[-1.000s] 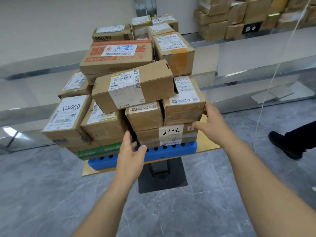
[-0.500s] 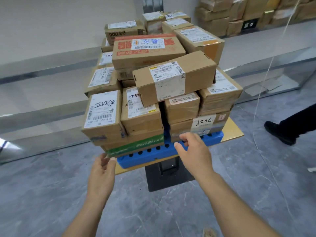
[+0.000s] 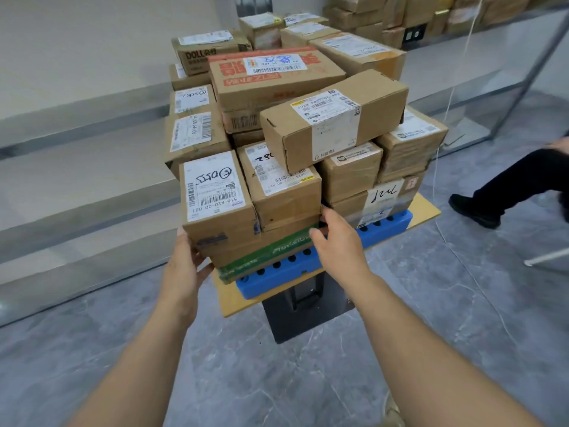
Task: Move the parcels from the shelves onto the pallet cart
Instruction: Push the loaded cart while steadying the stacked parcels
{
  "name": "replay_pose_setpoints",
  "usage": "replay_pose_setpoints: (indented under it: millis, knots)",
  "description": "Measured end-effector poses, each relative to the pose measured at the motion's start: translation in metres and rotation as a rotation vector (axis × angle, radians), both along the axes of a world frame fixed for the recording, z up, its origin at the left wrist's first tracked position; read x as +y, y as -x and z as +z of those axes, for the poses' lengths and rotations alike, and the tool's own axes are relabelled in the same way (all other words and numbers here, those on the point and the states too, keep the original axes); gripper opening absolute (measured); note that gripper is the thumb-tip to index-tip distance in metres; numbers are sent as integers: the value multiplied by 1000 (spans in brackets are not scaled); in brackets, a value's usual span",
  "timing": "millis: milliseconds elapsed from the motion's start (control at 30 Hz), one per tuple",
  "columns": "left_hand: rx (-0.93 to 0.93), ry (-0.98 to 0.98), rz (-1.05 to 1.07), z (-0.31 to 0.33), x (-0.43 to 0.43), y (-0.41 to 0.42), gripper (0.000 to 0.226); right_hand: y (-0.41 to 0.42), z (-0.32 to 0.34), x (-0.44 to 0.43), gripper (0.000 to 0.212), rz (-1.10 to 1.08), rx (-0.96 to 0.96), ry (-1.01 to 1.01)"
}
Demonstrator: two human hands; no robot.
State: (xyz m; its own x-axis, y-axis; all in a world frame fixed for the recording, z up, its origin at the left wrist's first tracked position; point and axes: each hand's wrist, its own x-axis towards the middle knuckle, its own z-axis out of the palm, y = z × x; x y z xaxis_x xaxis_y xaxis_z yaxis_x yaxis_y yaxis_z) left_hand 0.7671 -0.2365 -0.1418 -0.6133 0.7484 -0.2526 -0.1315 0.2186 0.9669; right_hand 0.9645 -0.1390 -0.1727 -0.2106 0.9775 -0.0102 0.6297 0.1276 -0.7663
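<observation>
A tall stack of brown cardboard parcels sits on a blue pallet (image 3: 385, 226), which lies on a yellow board (image 3: 426, 208) over a black cart base (image 3: 308, 315). At the front left stands a parcel with a large white label (image 3: 215, 192); under it lies a flat parcel with green tape (image 3: 271, 251). A long parcel (image 3: 335, 118) lies tilted across the top front. My left hand (image 3: 184, 269) presses against the lower left corner of the labelled parcel. My right hand (image 3: 338, 241) touches the front of the green-taped parcel with straight fingers.
More parcels fill a shelf at the back right (image 3: 385, 10). Low metal and glass ledges (image 3: 77, 192) run along the left and behind the cart. A person's black-trousered leg and shoe (image 3: 480, 208) are on the right. A thin white cord (image 3: 443, 118) hangs nearby. The floor is grey marble.
Both hands moved left along the stack's front. The right hand left the right-hand parcel for the green-taped one; the left hand came up against the labelled parcel's corner.
</observation>
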Motion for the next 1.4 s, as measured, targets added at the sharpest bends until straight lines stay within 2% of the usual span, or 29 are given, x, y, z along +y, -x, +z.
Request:
replay_pose_setpoints:
  millis: [167,333,467,667,767,867,1000,1200,1333,1400]
  knots:
    - [-29,-16,-66,3,1,-2,34,2,-2,0,47,-59,14,-10]
    - [-25,-13,-116,1,3,1,30,-5,-7,-6,34,-193,8,-70]
    - [-32,-13,-149,0,5,0,29,-15,-7,-2,37,-314,-17,-81]
    - [-34,-22,-159,2,9,-7,29,-16,-11,4,39,-272,-67,-72]
    - [-25,-5,-157,-1,5,-2,36,-13,-10,-5,35,-275,-82,-83]
    - [22,16,-125,-9,-1,6,50,-2,-8,-29,24,-156,-171,-135]
    - [218,61,-47,-20,-21,9,47,40,-16,-81,26,180,-301,-330]
    - [545,129,23,-27,-50,23,58,93,-7,-97,16,442,-270,-637]
    - [703,228,111,-17,-74,34,56,121,-4,-93,8,520,-173,-695]
    - [756,259,149,-13,-82,37,58,133,-4,-93,18,525,-132,-695]
